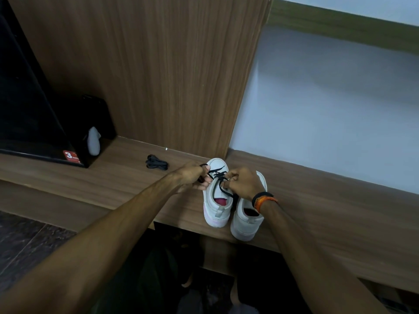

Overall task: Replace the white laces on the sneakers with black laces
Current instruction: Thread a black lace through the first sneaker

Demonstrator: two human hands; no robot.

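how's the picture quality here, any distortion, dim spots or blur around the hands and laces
Head view: wide-angle bending bows the wooden shelf and stretches the forearms; lighting is dim and soft, with the space under the shelf nearly black; the left hand, right hand and black lace on the left sneaker look slightly soft, so the grip detail is hard to read.

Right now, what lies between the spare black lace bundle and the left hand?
Only bare wooden shelf separates the bundle from the left hand in the head view.
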